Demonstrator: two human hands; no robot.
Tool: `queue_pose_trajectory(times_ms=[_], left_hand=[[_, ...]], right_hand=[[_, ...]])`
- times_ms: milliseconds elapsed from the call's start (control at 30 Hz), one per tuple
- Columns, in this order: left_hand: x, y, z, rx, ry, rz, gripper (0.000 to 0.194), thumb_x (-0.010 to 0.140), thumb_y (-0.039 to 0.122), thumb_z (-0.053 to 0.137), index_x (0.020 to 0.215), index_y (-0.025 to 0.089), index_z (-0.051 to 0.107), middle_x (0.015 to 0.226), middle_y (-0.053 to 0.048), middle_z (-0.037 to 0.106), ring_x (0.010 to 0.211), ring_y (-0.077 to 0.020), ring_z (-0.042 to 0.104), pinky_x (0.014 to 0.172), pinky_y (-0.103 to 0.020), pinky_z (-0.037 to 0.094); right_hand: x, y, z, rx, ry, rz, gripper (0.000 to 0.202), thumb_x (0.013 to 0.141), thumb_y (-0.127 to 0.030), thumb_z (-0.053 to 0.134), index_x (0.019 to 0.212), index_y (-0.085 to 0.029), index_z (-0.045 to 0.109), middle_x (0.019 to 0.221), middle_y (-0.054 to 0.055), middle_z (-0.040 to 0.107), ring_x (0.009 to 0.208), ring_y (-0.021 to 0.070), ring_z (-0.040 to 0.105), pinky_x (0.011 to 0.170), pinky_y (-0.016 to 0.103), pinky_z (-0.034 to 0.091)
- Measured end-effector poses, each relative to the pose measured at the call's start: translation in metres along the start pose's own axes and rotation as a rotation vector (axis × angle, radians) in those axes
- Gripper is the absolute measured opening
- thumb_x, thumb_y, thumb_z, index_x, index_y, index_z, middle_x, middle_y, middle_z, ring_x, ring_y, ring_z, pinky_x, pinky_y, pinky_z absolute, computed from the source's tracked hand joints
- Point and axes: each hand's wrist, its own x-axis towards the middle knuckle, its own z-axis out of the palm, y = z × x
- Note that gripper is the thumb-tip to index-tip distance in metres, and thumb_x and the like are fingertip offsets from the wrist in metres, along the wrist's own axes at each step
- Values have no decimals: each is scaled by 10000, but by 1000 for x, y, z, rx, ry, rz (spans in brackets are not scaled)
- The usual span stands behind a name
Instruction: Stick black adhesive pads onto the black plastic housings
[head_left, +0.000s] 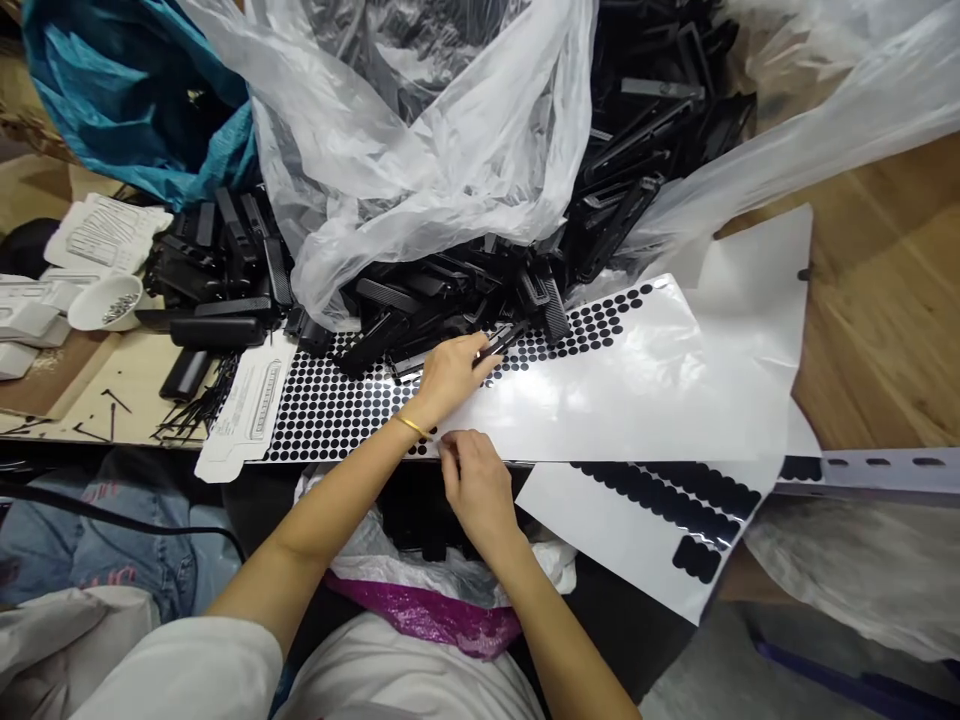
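My left hand (452,378), with a gold bangle at the wrist, reaches over a sheet of black round stickers (330,405). Its thumb and fingers close around the end of a narrow black plastic part (501,342) at the edge of a heap of similar black parts (442,290). Just below, my right hand (480,485) is at the table's front edge, its fingers curled together by the sheet's border. Whatever those fingertips hold, if anything, is too small to make out. The right part of the sheet is bare white backing (600,400).
Crumpled clear plastic bags (450,150) rise behind the heap. To the left are a teal bag (135,100), a small white bowl (109,303), a printed card (247,405) and black cable ties (199,405). Another sticker sheet (600,520) hangs over the front edge. A purple-rimmed bag (435,610) lies below.
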Motion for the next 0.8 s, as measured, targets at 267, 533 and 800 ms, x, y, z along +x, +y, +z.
queue_pose_trajectory(times_ms=[267, 533, 800], left_hand=[[-56, -25, -26, -601, 313, -232, 257, 838, 379, 501, 673, 182, 503, 828, -27, 587, 764, -129, 547, 692, -253, 429], [-93, -10, -11, -1319, -27, -606, 296, 736, 438, 643, 838, 189, 519, 690, 40, 569, 584, -75, 536, 580, -195, 438], [-106, 16, -3, -1395, -136, -662, 279, 741, 426, 645, 816, 181, 535, 689, 50, 531, 604, -61, 486, 580, -176, 403]], right_hand=[[28, -11, 5, -169, -237, 136, 124, 896, -220, 458, 958, -178, 557, 842, 70, 677, 643, 194, 618, 524, 266, 355], [12, 3, -23, 754, 35, 279, 129, 841, -296, 488, 747, -207, 489, 593, -47, 489, 532, 108, 479, 529, 224, 385], [-3, 3, -29, 757, 152, 377, 142, 835, -319, 492, 754, -201, 496, 628, -40, 483, 556, 105, 462, 523, 224, 390]])
